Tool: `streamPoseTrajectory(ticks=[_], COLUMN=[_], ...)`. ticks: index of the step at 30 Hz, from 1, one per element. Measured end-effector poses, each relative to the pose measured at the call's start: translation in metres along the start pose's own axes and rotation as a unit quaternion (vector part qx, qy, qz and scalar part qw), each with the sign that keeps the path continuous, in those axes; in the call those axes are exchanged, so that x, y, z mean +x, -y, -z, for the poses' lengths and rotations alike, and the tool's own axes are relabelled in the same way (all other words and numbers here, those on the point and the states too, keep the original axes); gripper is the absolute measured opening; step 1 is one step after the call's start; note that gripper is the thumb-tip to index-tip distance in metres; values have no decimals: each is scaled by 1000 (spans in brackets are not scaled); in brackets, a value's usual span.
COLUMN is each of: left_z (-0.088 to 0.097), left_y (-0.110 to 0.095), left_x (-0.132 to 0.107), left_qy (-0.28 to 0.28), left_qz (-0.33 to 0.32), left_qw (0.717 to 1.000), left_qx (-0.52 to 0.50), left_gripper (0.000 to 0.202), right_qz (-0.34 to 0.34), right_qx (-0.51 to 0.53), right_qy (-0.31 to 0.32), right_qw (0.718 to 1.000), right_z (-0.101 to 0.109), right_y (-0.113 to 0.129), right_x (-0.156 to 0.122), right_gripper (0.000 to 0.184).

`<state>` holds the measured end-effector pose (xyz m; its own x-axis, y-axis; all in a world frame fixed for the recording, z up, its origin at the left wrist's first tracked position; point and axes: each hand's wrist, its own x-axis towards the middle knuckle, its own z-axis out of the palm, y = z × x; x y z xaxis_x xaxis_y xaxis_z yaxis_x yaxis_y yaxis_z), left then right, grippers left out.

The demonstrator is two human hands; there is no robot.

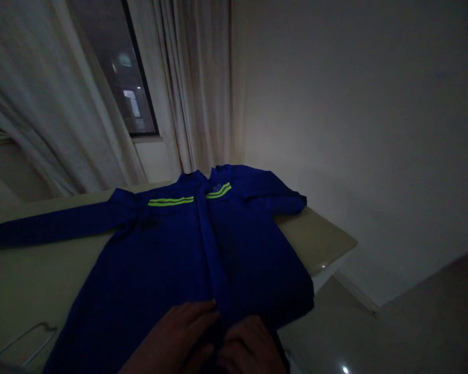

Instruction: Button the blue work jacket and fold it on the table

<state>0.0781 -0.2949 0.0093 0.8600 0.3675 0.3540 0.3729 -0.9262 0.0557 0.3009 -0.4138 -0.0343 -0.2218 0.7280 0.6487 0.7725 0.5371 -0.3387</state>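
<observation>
A dark blue work jacket (156,259) with yellow-green chest stripes lies spread on the table, its collar toward the wall. One sleeve stretches out flat to the left; the other is folded near the table's right corner. At the lower part of the front placket, my left hand (179,335) has its fingers bent closed on the cloth edge. Close beside it, my right hand (251,345) is closed on the same placket, fingers curled. The fingertips are dim and partly hidden, and the bottom hem lies below the view.
The pale table (323,236) ends in a corner at the right, with floor beyond. A wire hanger (42,332) lies at the lower left. Behind are a beige curtain (195,78), a dark window (120,78) and a plain wall (354,130). The room is dim.
</observation>
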Motion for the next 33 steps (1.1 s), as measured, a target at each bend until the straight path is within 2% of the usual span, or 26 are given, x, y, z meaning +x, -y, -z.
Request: streamPoseTrajectory(ticks=[2,4,7,10,16,20,25,31,33], left_z=[-15,-31,-55,-68,-60,-58,-61,-63,-66], left_y=[-22,-32,-37,-42,-51,-51,-58,-64,-61], left_x=[-33,-47,-45,-37,-34,-32,-28,-22,-21], left_qy=[-41,-87,-148,-184,-181,-178,-159,-189,-204], left_qz=[-30,-24,27,79,91,92,113,121,107], left_qw=[996,984,962,954,967,967,963,955,953], left_qx=[70,156,226,223,152,159,184,195,198], left_gripper=[64,66,62,62,55,54,59,49,45], right_qz=[-15,-33,-18,23,-23,-43,-80,-130,-121], right_qx=[14,20,13,8,49,63,105,120,110], right_qy=[-23,-36,-53,-61,-6,4,17,26,10], right_qw=[1000,999,998,998,999,997,991,984,987], right_z=[1,5,7,7,13,14,18,18,14], right_y=[5,10,9,4,4,5,3,4,2], right_x=[4,8,13,13,9,8,10,11,9], right_gripper=[11,15,23,28,17,10,10,9,8])
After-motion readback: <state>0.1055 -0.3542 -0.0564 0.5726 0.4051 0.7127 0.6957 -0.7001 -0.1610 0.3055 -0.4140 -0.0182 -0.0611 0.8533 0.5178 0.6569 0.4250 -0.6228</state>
